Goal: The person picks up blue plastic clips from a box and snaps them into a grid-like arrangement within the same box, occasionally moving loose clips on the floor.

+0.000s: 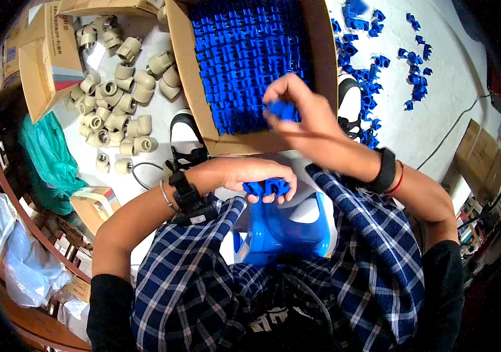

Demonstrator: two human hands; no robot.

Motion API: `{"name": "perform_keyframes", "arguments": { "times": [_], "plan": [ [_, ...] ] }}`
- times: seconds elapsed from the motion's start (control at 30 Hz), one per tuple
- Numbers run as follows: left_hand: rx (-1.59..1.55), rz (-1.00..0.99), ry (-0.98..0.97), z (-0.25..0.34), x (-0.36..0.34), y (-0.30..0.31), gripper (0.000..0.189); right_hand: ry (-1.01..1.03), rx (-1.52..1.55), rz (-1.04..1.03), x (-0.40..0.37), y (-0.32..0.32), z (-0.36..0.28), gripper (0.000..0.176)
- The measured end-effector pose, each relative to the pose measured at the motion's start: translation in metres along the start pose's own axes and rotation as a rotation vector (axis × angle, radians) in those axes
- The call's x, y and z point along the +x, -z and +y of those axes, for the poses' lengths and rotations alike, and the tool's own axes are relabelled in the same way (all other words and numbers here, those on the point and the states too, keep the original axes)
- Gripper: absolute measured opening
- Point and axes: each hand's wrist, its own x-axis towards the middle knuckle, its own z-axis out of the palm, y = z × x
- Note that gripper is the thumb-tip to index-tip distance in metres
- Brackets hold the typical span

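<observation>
The left arm comes in from the left side, bent at the elbow, and the forearm lies across the person's lap. The left hand (250, 175) is turned palm down, and its fingers are curled around a short row of blue clips (267, 188), which it grips from above. This row is low in front of the body, just above the blue stool (279, 226) between the knees.

The right arm reaches forward from the right side, with the wrist a little raised. The right hand (303, 114) is higher and farther from the body than the left one. Its thumb and first fingers pinch a single blue clip (281, 109), and the other fingers are bent loosely. This hand is over the near edge of an open cardboard box (187, 76) which stands on the floor (438, 117) and is filled with packed blue clips (244, 58) in tight lines.

The two hands are apart and do not touch. A black band (386, 170) is on the right wrist, and a black device (189, 199) is strapped on the left wrist. Left of the box many beige pipe fittings (115, 100) lie on the floor, and right of it there are loose blue clips (379, 64).
</observation>
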Motion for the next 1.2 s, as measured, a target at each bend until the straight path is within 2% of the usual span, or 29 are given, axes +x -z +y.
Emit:
{"name": "perform_keyframes", "arguments": {
  "times": [0.03,0.1,0.23,0.3,0.37,0.47,0.53,0.67,0.73,0.77,0.83,0.87,0.9,0.97,1.0,1.03,1.1,1.13,1.2],
  "plan": [
    [0.006,0.028,0.001,0.002,-0.001,0.001,0.031,-0.033,-0.006,-0.041,0.01,0.005,0.008,0.021],
    [-0.001,0.051,-0.003,0.003,0.0,0.002,0.03,-0.192,0.301,-0.202,0.019,0.013,0.022,0.018],
    [0.009,0.085,-0.03,0.0,-0.006,0.007,0.03,-0.152,0.429,-0.239,0.024,0.019,0.022,0.026],
    [0.037,0.076,-0.051,-0.001,-0.006,0.009,0.032,-0.189,0.597,-0.174,0.023,0.018,0.019,0.033],
    [0.039,0.054,-0.064,-0.001,-0.004,0.011,0.032,-0.219,0.571,-0.177,0.023,0.019,0.023,0.038],
    [0.024,0.064,-0.062,-0.001,-0.002,0.011,0.032,-0.173,0.545,-0.147,0.022,0.017,0.026,0.032],
    [0.01,0.065,-0.045,0.0,-0.003,0.01,0.032,-0.238,0.548,-0.129,0.023,0.016,0.025,0.024],
    [0.009,0.058,-0.048,0.001,-0.003,0.01,0.032,-0.178,0.436,-0.094,0.024,0.014,0.029,0.023],
    [0.011,0.063,-0.046,0.001,-0.003,0.01,0.031,-0.005,0.054,-0.002,0.026,0.018,0.029,0.026],
    [0.011,0.063,-0.047,0.001,-0.003,0.01,0.031,-0.005,0.053,-0.002,0.028,0.02,0.03,0.026],
    [0.004,0.058,-0.067,0.0,-0.004,0.01,0.031,-0.046,0.264,0.025,0.034,0.025,0.028,0.029],
    [0.004,0.057,-0.068,0.0,-0.003,0.011,0.031,-0.001,0.276,0.051,0.038,0.03,0.026,0.029],
    [-0.005,0.058,-0.062,0.0,-0.002,0.011,0.032,-0.064,0.237,0.038,0.04,0.038,0.021,0.034],
    [-0.013,0.058,-0.055,-0.001,-0.002,0.011,0.032,-0.027,0.187,0.024,0.048,0.056,0.012,0.031],
    [-0.009,0.058,-0.058,-0.001,-0.002,0.012,0.032,-0.098,0.237,0.029,0.052,0.069,0.01,0.028],
    [-0.004,0.058,-0.061,-0.001,-0.002,0.012,0.032,-0.083,0.319,0.106,0.059,0.073,0.012,0.024],
    [-0.014,0.06,-0.045,-0.001,-0.001,0.012,0.032,-0.243,0.679,0.228,0.069,0.088,0.001,0.013],
    [-0.024,0.061,-0.028,-0.002,0.0,0.013,0.031,-0.205,0.677,0.159,0.074,0.093,0.001,0.013],
    [-0.021,0.057,-0.031,-0.002,0.001,0.013,0.031,-0.189,0.68,0.215,0.077,0.095,0.003,0.013]
  ]
}}
